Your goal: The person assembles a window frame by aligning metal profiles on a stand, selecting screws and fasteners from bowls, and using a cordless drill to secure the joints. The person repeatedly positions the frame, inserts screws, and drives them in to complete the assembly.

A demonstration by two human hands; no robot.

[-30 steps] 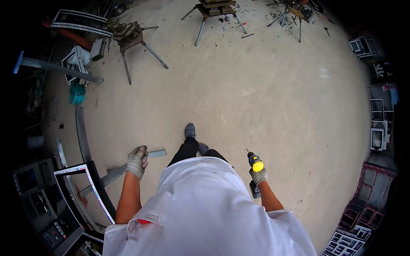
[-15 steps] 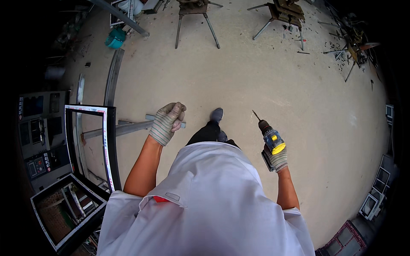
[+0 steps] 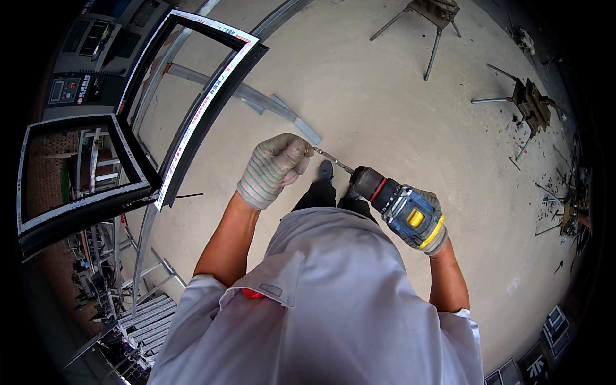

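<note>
Left hand (image 3: 277,165), in a striped knit glove, is curling narrow around the tip of the drill bit (image 3: 330,159), fingers pinched at its end. Right hand (image 3: 431,226), also gloved, is gripping the handle of one cordless drill (image 3: 399,205), blue and yellow body, black chuck with a red ring, pointing up-left toward the left hand. The bit is bridging the gap between both hands, in the air above the floor (image 3: 398,115). Below the hands: one dark shoe (image 3: 326,170) showing just under the bit, dark trousers, pale shirt filling the lower frame.

Containers: no real bins or boxes readable; far right of the right hand some stacked framed panels (image 3: 545,346) are sitting at the edge, contents too small to tell.

Counts: two dark window frames left of the left hand, one large one (image 3: 212,102) leaning with a white-taped edge, one smaller (image 3: 77,186) lower left. One long grey metal profile (image 3: 256,101) lying on the floor just above the left hand. Two metal stands above and right of the hands, one (image 3: 431,19) at top, one (image 3: 529,102) farther right. A stack of metal bars (image 3: 144,314) is lying low left, count unclear. Scattered scrap at the far right.
</note>
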